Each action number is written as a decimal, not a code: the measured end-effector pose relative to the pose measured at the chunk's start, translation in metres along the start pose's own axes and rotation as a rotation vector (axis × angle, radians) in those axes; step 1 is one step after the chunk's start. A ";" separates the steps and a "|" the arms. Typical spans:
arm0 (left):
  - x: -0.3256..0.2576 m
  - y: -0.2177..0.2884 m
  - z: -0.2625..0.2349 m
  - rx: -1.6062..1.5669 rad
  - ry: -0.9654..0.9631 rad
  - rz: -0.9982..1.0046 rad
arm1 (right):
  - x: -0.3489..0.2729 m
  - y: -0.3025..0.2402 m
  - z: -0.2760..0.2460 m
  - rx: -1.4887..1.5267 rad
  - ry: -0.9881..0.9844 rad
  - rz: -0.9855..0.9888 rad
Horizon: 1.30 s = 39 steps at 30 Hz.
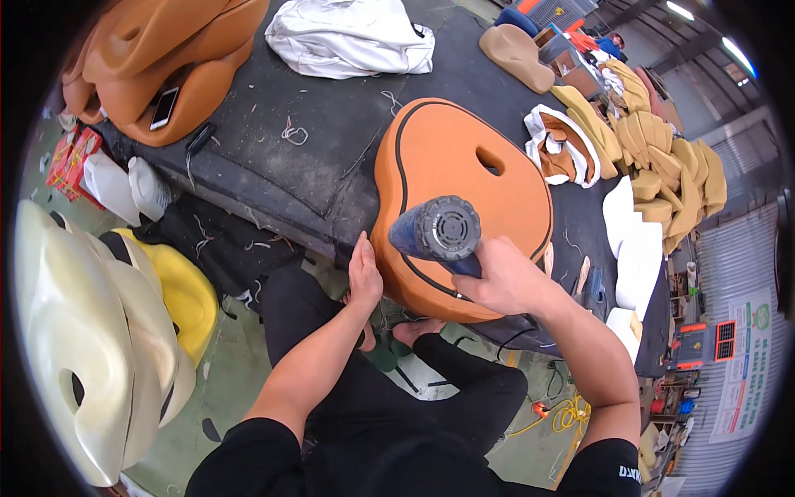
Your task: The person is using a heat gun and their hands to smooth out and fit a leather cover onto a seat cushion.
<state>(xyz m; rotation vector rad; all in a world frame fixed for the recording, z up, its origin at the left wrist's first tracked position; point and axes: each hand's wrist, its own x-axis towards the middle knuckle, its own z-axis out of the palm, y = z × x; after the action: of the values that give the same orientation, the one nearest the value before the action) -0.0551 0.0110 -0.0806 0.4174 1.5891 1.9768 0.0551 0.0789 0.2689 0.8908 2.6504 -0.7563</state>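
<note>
An orange-brown motorcycle-seat-like cushion [451,145] with black piping along its rim and an oval hole lies at the table's edge in front of me. My right hand [507,277] is closed round the handle of a dark blue heat gun [439,227], held above the cushion's near part. The gun's round vented back faces up; its nozzle is hidden. Fingers straight and together, my left hand [364,272] lies flat against the cushion's near left side and holds nothing. A power cord [517,335] trails near the table's edge below my right wrist.
On the dark table [281,178] lie a white cloth bundle [348,37], brown covered cushions [186,62] with a phone [164,108], and a white-and-brown cover [563,145]. Foam pieces [662,166] pile up at right. Cream cushions [108,331] stand at left beside a yellow one [184,298].
</note>
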 end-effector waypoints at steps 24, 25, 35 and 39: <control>0.052 0.042 0.015 -0.062 -0.166 -0.279 | -0.116 0.164 0.022 1.164 0.763 0.380; 0.094 0.014 -0.019 -0.008 -0.290 -0.397 | -0.109 0.171 0.024 1.238 0.804 0.347; -0.001 0.066 0.037 -0.155 -0.413 -0.590 | -0.073 0.254 0.047 1.924 0.962 0.351; -0.054 0.017 0.012 -0.151 -0.316 -0.453 | -0.058 0.266 0.035 1.865 0.795 0.381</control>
<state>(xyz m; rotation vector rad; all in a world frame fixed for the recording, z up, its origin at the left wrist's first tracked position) -0.0098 -0.0144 -0.0558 0.2635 1.2012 1.5809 0.2674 0.2126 0.1564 2.1559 1.1529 -3.2130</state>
